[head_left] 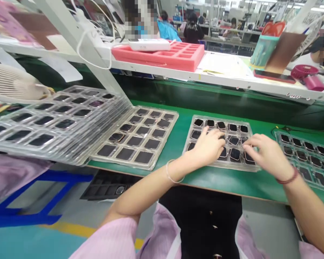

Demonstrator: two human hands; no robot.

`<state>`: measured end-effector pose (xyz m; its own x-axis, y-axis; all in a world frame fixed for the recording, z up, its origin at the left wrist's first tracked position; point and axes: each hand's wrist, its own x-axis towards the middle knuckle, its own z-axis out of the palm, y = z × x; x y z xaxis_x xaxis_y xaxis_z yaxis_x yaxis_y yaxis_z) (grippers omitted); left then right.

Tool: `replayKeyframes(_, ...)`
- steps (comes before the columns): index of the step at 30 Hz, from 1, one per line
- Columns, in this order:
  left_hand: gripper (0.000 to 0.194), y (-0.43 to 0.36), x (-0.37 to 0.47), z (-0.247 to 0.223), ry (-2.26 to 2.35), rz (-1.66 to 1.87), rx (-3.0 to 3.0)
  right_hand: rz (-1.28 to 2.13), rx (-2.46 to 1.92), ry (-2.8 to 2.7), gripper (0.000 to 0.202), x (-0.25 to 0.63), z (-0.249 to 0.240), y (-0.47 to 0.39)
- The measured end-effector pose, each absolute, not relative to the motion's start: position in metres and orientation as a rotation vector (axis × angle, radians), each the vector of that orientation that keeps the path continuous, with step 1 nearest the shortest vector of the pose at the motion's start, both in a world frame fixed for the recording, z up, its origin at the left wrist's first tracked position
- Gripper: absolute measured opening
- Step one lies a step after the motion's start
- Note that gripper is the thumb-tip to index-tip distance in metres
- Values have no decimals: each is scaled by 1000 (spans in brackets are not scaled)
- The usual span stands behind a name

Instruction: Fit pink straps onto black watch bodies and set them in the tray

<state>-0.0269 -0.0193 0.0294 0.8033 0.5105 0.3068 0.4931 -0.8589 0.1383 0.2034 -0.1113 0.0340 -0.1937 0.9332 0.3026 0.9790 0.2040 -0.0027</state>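
In the head view a clear plastic tray (190,138) lies before me, its pockets holding several square watch cases with dark faces (233,127). My left hand (210,144) rests over the middle of this tray, fingers apart and slightly bent, covering some of the cases. At the tray's right side my right hand (268,153) has its thumb and fingers drawn together by a watch case; what is between the fingertips is hidden. A tilted watch case (234,154) sits between the two hands.
Left stands a tall stack of clear trays (78,144) with dark screens, beside another tray (164,144) carrying two watch cases on top. A further tray (307,154) of watch cases lies right. A white shelf (226,79) above bears a red foam tray (162,59).
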Motion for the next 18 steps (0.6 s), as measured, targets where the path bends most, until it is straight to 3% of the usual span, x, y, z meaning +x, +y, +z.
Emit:
replayKeyframes(2,21,-18,-14,17,882,336,2903,-287,-1923,-2307,26,197,22,-104)
replayKeyframes(6,35,-14,-7,1,884,288,2813,-158,-1981,-2332,18,189,1,-97)
replayKeyframes(12,11,-6,-12,-2,691,559,2333,616,-1780,-1973,14,222,14,-96)
replayKeyframes(18,20,11,-9,-6,727,674,1412,585,-1957,-2112,29,255,21,-110)
